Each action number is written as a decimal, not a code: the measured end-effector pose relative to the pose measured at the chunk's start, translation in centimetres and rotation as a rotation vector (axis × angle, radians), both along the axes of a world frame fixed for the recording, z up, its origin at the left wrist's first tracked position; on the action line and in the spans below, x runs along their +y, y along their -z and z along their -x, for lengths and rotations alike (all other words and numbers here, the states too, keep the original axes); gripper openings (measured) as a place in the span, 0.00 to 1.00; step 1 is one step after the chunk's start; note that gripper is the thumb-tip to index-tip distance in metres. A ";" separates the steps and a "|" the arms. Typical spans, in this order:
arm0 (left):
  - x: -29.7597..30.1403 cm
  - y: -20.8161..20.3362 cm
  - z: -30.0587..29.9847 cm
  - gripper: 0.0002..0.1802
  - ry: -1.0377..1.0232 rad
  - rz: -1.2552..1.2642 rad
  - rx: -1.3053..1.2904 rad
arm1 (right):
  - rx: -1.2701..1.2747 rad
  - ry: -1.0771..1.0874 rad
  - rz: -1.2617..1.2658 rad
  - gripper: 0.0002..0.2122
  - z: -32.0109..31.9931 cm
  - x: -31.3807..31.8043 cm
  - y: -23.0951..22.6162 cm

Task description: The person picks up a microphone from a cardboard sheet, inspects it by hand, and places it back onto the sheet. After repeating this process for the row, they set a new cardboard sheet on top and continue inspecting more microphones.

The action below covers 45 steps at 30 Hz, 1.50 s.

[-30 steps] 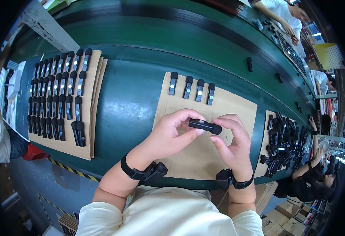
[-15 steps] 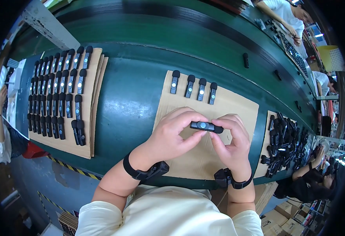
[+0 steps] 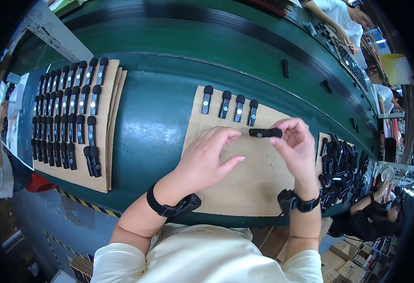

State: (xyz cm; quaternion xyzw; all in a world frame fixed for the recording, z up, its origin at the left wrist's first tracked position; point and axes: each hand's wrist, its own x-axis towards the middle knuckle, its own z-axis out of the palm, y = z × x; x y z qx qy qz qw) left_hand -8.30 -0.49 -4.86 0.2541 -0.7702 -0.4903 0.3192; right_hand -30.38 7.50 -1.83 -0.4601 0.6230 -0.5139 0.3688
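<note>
My right hand (image 3: 295,141) pinches a small black wireless microphone (image 3: 262,133) by its rounded foam end, above the cardboard sheet (image 3: 235,188). The microphone lies level, and the round spot on its body looks grey. To its left is my left hand (image 3: 211,153), thumb and fingers apart with nothing between them. Past my hands, several like microphones (image 3: 225,104) stand in a row along the sheet's far edge, foam ends away from me, each with a bright spot.
On the left, stacked cardboard (image 3: 104,165) carries rows of similar microphones (image 3: 81,101). A jumbled heap of black microphones (image 3: 336,165) lies at right. Beyond runs a green belt (image 3: 188,33) with scattered black pieces (image 3: 285,69). Other people (image 3: 346,23) sit around the line.
My left hand has let go of the microphone. My right hand has carried it to the right and slightly away from me. The spot on it was bluish and now looks grey.
</note>
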 end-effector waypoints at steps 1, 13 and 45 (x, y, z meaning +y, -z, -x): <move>0.0 0.1 -0.1 0.20 -0.014 0.015 -0.076 | 0.049 -0.015 -0.051 0.13 1.1 -0.6 0.1; -0.3 1.1 -0.3 0.18 0.045 0.068 -0.178 | 0.393 -0.077 -0.415 0.11 4.8 -6.5 1.6; -0.8 1.4 0.0 0.15 0.043 0.037 -0.125 | 0.909 0.035 -0.488 0.13 9.6 -18.5 2.7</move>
